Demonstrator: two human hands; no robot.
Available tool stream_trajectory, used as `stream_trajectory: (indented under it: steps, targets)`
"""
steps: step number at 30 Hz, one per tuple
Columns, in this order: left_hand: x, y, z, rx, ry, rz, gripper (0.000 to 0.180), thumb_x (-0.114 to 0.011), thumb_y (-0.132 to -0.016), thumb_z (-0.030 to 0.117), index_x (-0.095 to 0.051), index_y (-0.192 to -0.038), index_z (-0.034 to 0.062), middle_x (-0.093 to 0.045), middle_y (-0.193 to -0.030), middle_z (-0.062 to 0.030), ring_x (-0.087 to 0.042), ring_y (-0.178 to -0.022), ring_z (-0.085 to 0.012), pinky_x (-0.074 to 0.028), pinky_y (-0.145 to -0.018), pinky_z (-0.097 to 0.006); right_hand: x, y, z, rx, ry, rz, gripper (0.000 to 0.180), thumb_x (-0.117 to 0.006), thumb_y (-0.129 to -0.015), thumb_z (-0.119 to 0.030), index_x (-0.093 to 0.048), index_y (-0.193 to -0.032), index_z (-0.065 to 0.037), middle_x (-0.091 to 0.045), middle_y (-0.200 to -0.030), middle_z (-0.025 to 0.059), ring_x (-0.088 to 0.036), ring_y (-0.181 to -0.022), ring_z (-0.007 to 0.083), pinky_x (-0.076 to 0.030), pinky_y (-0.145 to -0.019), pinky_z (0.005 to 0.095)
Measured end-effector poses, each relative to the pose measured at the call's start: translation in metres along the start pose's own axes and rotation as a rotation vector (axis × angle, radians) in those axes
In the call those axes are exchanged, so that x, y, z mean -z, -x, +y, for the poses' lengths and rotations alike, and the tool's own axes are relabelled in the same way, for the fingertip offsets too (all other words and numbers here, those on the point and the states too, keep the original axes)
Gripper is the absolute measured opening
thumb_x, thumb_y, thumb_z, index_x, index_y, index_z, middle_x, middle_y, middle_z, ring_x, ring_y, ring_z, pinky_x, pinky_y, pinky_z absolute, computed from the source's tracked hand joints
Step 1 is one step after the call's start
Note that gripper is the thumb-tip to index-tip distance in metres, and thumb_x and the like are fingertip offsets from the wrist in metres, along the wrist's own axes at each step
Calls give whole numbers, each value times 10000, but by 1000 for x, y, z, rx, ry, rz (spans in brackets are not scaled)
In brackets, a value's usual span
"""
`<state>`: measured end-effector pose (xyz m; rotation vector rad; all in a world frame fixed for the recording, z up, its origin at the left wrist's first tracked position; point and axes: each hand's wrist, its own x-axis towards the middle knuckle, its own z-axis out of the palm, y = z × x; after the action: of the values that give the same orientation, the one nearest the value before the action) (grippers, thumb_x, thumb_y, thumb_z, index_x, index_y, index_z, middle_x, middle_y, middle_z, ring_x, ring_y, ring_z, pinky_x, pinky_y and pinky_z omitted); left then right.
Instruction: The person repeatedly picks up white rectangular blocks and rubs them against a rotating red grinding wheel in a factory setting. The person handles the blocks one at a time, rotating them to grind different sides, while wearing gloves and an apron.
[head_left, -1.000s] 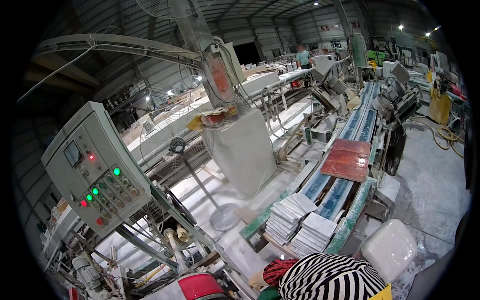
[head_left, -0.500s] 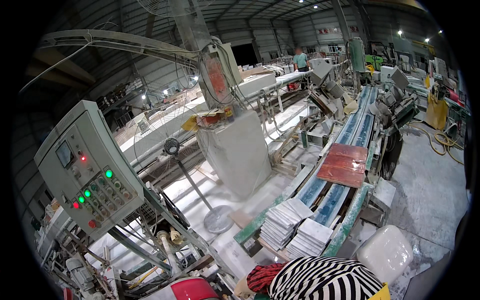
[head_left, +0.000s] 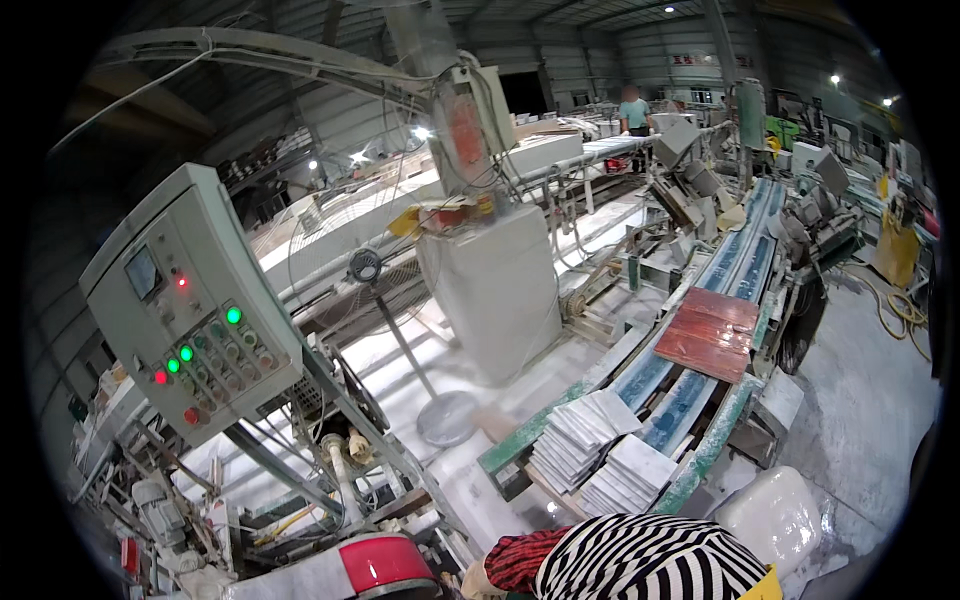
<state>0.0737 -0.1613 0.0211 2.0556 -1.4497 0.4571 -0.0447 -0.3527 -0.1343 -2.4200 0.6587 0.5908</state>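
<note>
A black-and-white striped sleeve [head_left: 650, 560] with a red and black cuff [head_left: 525, 562] rises from the lower edge, apparently my right arm bent across toward the left. At its end only a pale bit of my right hand [head_left: 478, 582] shows, cut off by the lower edge; its fingers are hidden. My left hand is out of sight. Just beyond the sleeve, two stacks of thin pale tiles, a left stack [head_left: 580, 440] and a right stack [head_left: 630, 478], sit at the near end of a conveyor with blue belts [head_left: 672, 412]. Reddish-brown slabs [head_left: 708, 335] lie farther up the belts.
A control cabinet [head_left: 190, 310] with lit buttons stands at left. A pedestal fan [head_left: 366, 265] and a pale block-like base [head_left: 490, 300] are mid-scene. Near me are a red-banded rounded part [head_left: 385, 565] and a glossy white rounded object [head_left: 775, 515]. A person [head_left: 634, 112] stands far back.
The whole view has shifted, so the cabinet, fan, conveyor and slabs appear farther right. The striped sleeve stays almost in place, and the tile stacks look the same.
</note>
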Motion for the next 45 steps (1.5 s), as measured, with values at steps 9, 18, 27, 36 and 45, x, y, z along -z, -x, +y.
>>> stream_trajectory:
  steps: [9, 18, 27, 36, 45]
  targets:
    - [25, 30, -39, 131, -114, 56, 692, -808, -780, 341, -544, -1339, 31, -585, -1169, -212, -507, -999, -345, -403, -827, -488, -18, -4, -32, 62, 78, -35, 300, -784, -690, -236, -740, -970, -138, -734, -858, 132, -704, -839, 372, -529, -685, 506]
    - [52, 67, -62, 247, -200, 112, 696, -816, -775, 327, -542, -1341, 30, -585, -1158, -210, -501, -985, -340, -400, -816, -483, -31, -20, -63, 226, 99, -121, 289, -739, -739, -242, -734, -997, -111, -735, -883, 140, -697, -833, 377, -531, -685, 501]
    - [81, 141, -72, 402, -214, 220, 700, -824, -771, 313, -540, -1343, 29, -585, -1147, -208, -496, -972, -335, -396, -805, -478, -81, -28, -39, 374, 158, -19, 266, -712, -750, -219, -727, -964, -62, -726, -864, 154, -692, -814, 381, -529, -675, 490]
    - [186, 378, -30, 1092, -436, 451, 705, -832, -766, 299, -538, -1346, 28, -585, -1136, -206, -490, -959, -330, -393, -794, -472, -76, -18, -85, 634, 84, -215, 527, -617, -842, -305, -598, -1345, -151, -703, -1024, 176, -669, -937, 350, -528, -833, 451]
    - [215, 392, 95, 1677, -65, 1058, 617, -775, -864, 175, -505, -1409, 75, -629, -934, -88, -555, -566, -193, -474, -484, -335, -88, -34, -168, 624, -58, -613, 586, -637, -942, -425, -504, -1486, -249, -713, -1189, 108, -675, -1056, 218, -525, -905, 358]
